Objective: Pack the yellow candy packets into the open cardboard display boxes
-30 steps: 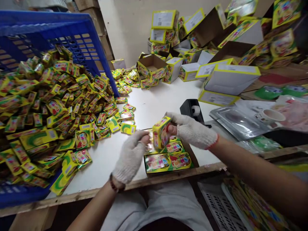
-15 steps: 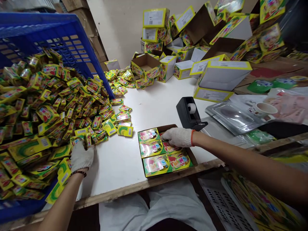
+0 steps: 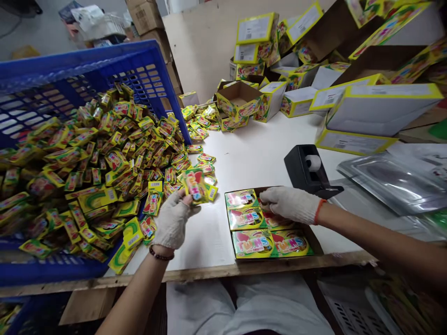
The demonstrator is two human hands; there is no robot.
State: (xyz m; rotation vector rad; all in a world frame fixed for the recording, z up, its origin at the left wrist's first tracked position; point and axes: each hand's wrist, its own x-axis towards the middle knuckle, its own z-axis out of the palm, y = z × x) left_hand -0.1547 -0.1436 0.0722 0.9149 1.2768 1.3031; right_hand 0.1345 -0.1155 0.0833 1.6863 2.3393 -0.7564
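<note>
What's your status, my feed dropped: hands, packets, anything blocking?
Left hand shut on one packet beside the pile. Right hand flat on packets in tray. Tape dispenser beside tray, nothing blocking.

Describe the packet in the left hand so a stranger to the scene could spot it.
Find the big blue crate on the left of the white table, spilling yellow-green packets. At the spill's near right edge is the gloved left hand. The packet is the one pinched in its fingertips, held above the heap; its neighbours all lie loose.
</note>
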